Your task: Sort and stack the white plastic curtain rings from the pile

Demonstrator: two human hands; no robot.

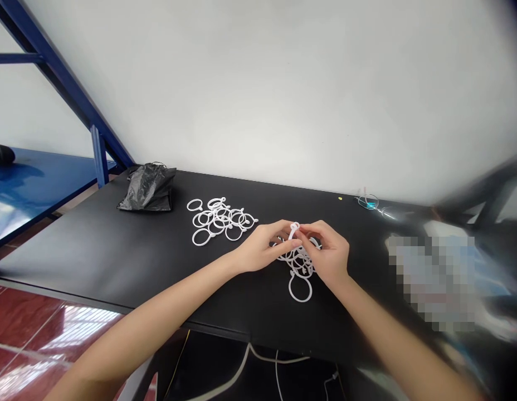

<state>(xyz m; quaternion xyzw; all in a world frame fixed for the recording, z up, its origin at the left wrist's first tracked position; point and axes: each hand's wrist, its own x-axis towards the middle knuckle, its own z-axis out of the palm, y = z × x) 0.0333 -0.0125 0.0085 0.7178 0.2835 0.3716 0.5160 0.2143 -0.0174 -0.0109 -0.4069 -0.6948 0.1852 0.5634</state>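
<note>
White ring (292, 232) pinched btwn fingertips of L hand (258, 247) & R hand (331, 252).
Both grips narrow; near ring pile (301, 263) seen at 6 o'clock, partly hidden by hands. Far ring pile (222, 216) spread at 9 o'clock, apart from near one; black plastic bag (147, 189) placed farther out, approx 10 o'clock. Piles & bag set on black tabletop (158, 262).

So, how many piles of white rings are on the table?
2: the left pile, beside the left hand; the right pile, partly hidden by it and the right hand.
</note>
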